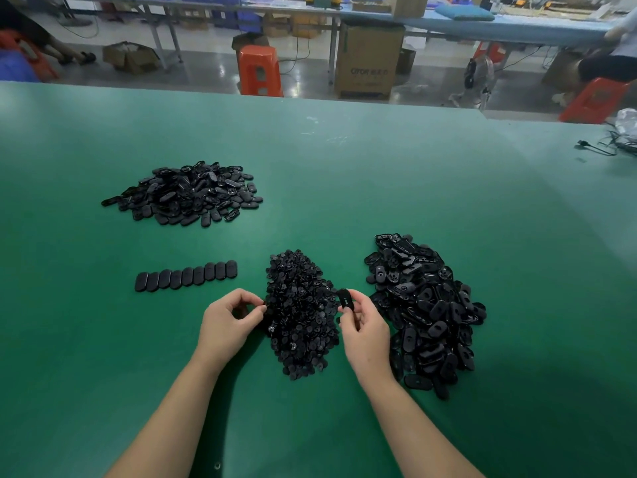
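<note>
My right hand (363, 322) pinches one black oval plastic shell (345, 299) and holds it upright above the table. My left hand (229, 319) has its fingers curled, and its fingertips touch the left edge of a heap of small round black parts (300, 315); whether they hold one I cannot tell. Right of that heap lies a bigger heap of black oval shells (427, 312). A neat row of overlapping black ovals (186, 276) lies to the left. A third pile of black ovals (186, 193) sits farther back left.
The green table (344, 174) stretches far ahead and to both sides. A black cable and a clear bag (617, 139) lie at its far right edge. Beyond the table stand orange stools (258, 69), cardboard boxes (368, 63) and a long blue bench.
</note>
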Motion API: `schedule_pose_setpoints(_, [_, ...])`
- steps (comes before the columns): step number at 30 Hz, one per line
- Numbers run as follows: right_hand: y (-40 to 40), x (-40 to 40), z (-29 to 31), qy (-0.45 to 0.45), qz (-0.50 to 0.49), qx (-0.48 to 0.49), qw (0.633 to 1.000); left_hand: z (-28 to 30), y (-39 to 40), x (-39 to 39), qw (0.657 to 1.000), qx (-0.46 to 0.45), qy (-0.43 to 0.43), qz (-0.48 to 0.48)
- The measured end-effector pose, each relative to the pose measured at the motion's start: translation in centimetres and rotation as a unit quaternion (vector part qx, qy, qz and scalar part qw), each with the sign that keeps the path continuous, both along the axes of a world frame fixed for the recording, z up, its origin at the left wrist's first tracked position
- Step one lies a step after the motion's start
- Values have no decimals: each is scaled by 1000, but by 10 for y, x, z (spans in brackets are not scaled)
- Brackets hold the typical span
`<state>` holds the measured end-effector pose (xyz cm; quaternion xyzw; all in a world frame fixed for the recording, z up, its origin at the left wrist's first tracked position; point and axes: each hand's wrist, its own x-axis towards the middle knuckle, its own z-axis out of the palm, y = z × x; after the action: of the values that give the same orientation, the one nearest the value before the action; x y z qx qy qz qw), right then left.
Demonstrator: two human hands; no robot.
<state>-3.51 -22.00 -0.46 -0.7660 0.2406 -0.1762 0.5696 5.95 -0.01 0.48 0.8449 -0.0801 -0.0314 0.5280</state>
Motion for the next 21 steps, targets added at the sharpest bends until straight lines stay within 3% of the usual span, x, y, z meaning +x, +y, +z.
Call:
schedule_pose_setpoints(6, [-1,1,-1,-6,1,13,1000,6,0,-2,1000,5,-11,-28])
schedule_pose_setpoints(16, [-1,2,-3,-18,8,34,999,2,-8,0,998,-30,12,59])
schedule_pose_setpoints(21, [0,2,-3,-23,-5,16,1000,10,-27,-5,992,-88,20,86])
